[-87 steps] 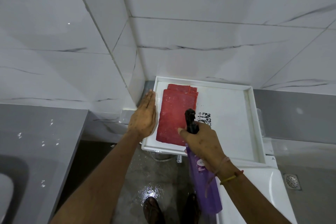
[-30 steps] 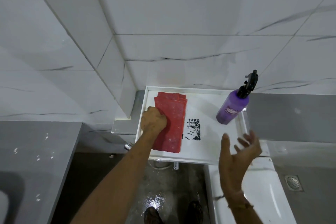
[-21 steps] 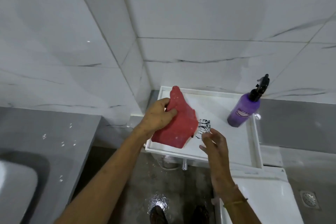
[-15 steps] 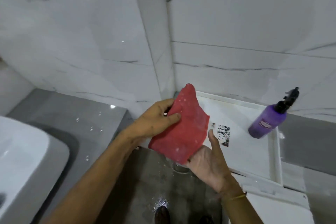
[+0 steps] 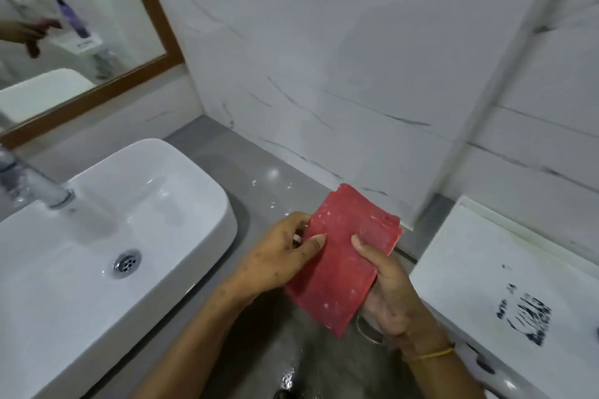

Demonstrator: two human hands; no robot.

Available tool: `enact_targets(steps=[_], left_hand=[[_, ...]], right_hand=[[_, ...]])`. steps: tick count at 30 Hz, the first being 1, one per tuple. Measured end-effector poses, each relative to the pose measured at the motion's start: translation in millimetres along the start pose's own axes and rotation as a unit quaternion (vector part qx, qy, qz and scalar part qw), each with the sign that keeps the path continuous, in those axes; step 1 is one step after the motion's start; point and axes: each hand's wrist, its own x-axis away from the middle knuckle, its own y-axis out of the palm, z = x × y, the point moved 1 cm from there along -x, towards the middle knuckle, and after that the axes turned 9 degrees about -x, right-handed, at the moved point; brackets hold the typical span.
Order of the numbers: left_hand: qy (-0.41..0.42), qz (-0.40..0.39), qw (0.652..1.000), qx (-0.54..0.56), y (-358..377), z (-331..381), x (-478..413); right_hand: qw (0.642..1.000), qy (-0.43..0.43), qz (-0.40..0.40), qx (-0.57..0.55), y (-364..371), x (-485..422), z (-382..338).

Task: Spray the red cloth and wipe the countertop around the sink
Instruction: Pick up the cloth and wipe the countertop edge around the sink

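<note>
so the red cloth (image 5: 343, 256) is folded and up in the air between both hands, left hand (image 5: 275, 256) pinching its left edge, right hand (image 5: 387, 288) cupped under the right side, just right of the sink (image 5: 207, 204), past the grey countertop (image 5: 282, 185) edge

You are standing in a bathroom: a white vessel sink (image 5: 107, 236) with a chrome drain (image 5: 127, 263) sits on a grey countertop (image 5: 259, 185), a faucet (image 5: 30, 183) reaches over it, a wood-framed mirror (image 5: 81, 26) hangs above, and white marble-look tiles (image 5: 340, 74) cover the walls.
</note>
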Motion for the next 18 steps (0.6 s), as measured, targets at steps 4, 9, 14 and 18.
enact_targets(steps=[4,9,14,18], left_hand=[[-0.064,0.194,0.978,-0.047,-39.8,-68.7,-4.2],[-0.163,0.351,0.917,-0.091,-71.8,-123.3,-9.3],[-0.21,0.361,0.905,-0.076,-82.6,-142.5,-38.2],[-0.249,0.308,0.917,-0.049,-82.8,-147.4,-70.2]], right_hand=[[0.994,-0.041,0.069,0.073,19.9,-31.3,10.4],[0.956,-0.101,0.146,0.233,32.4,-60.2,-0.6],[0.841,-0.15,0.15,0.498,50.1,-114.6,-16.3],[0.735,-0.187,0.055,0.65,71.9,-204.2,3.0]])
